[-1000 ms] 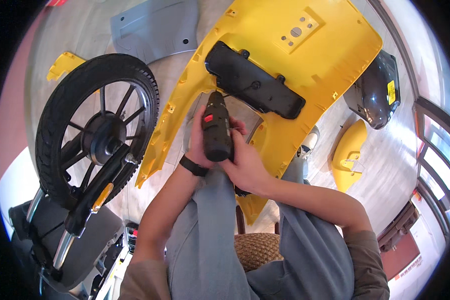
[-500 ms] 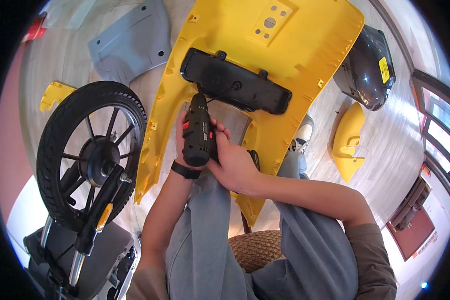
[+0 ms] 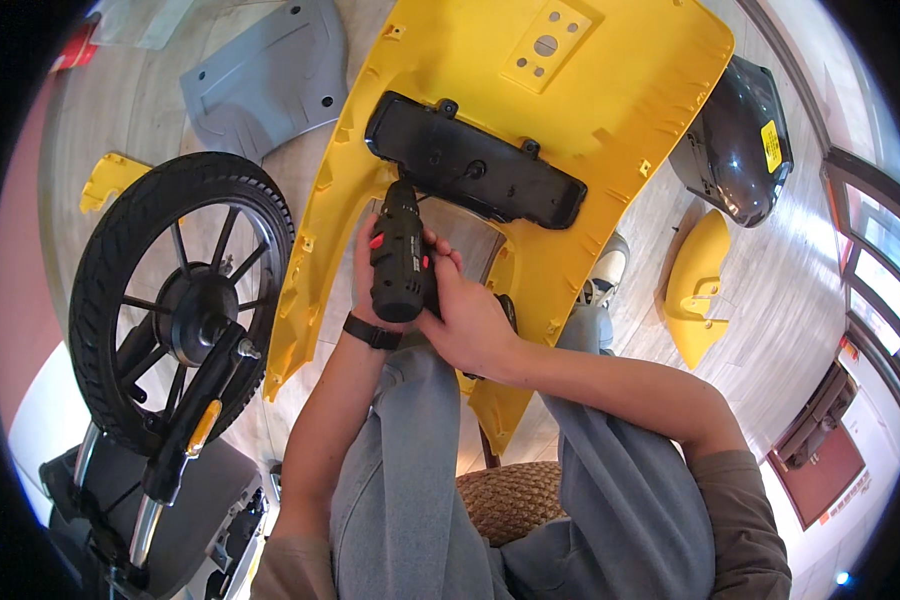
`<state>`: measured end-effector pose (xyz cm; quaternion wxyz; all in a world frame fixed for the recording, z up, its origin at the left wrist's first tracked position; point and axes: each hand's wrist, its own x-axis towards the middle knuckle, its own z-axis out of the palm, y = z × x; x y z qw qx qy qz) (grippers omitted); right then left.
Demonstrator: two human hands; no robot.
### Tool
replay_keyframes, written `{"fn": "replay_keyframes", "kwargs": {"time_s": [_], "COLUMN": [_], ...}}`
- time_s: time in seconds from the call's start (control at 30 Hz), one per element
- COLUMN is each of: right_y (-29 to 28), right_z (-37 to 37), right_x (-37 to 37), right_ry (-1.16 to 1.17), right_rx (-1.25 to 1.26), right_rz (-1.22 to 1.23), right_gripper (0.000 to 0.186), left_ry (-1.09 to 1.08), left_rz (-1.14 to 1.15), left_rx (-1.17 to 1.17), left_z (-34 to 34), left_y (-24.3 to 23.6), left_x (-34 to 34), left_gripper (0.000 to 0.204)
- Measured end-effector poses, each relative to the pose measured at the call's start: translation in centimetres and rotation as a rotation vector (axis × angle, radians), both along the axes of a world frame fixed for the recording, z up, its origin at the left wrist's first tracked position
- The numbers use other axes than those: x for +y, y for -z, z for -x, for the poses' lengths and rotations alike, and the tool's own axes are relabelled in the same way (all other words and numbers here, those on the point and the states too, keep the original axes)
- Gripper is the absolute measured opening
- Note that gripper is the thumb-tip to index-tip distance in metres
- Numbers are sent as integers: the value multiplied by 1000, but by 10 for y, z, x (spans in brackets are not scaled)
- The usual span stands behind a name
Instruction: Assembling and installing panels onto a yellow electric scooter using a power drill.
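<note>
A black cordless drill [image 3: 400, 275] with red switches points away from me, its nose near the lower left edge of a long black part [image 3: 490, 160] on a large yellow body panel [image 3: 620, 70]. My left hand [image 3: 367, 295] wraps round the left side of the drill, a dark band on its wrist. My right hand [image 3: 465, 320] is closed on the drill's grip from the right. The drill body hides some fingers, and whether the bit touches anything cannot be told. A thin black cable runs from the middle of the black part.
A black wheel on a fork [image 3: 185, 310] stands at left. Around lie a grey panel [image 3: 265, 80], a small yellow piece [image 3: 110, 180], a glossy black shell [image 3: 745, 150] and a curved yellow piece [image 3: 695, 280]. My legs and a woven seat [image 3: 505, 495] are below; a window frame [image 3: 865, 260] is at right.
Since a second ago the view has shifted, and the drill with both my hands sits further left in it, turned slightly. Over the last half second little has changed.
</note>
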<state>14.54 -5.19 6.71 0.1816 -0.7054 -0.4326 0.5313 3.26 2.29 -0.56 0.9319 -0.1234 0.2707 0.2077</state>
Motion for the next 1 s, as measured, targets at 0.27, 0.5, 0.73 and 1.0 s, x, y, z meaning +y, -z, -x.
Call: {"fn": "replay_keyframes", "kwargs": {"time_s": [0.27, 0.5, 0.73, 1.0], "right_y": [4, 13, 9, 21], "right_z": [-2, 1, 1, 0], "right_x": [3, -2, 3, -5], "right_ry": [178, 151, 180, 230], "right_rx": [146, 129, 178, 265], "right_rz": [-57, -117, -35, -96], "right_gripper": [55, 53, 53, 59], "left_ry": [73, 72, 71, 125], "left_rz": [-46, -80, -56, -103], "left_rx": [132, 123, 129, 213], "left_z": [-5, -6, -5, -8], "left_y": [-5, -7, -5, -10], "left_x": [5, 5, 5, 8], "left_gripper": [72, 72, 74, 72]}}
